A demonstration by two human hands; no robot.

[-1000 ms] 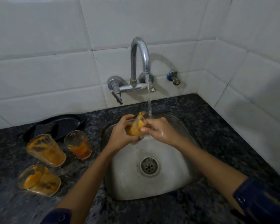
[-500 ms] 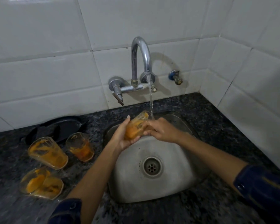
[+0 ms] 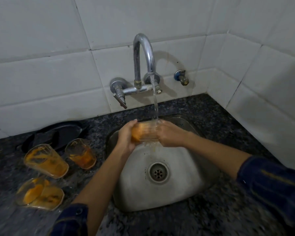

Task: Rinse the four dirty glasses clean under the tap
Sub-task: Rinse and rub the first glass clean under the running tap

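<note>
I hold an orange-smeared glass (image 3: 144, 133) on its side over the steel sink (image 3: 182, 189), under the water running from the chrome tap (image 3: 143, 53). My left hand (image 3: 126, 138) cups its base and my right hand (image 3: 169, 135) grips its rim end. Orange water drips below it. Three more dirty glasses wait on the dark counter at the left: one at the back (image 3: 81, 154), a larger one (image 3: 45, 160) beside it, and the nearest one (image 3: 39, 195) toward the front.
A black pan (image 3: 61, 132) lies on the speckled counter (image 3: 211, 114) behind the glasses. White tiled walls close the back and right. A small blue valve (image 3: 180, 77) sticks out right of the tap. The drain (image 3: 157, 172) sits mid-sink.
The glass has been turned from tilted upright to lying sideways under the stream. Both hands have stayed on it, and more of its rim end looks clear.
</note>
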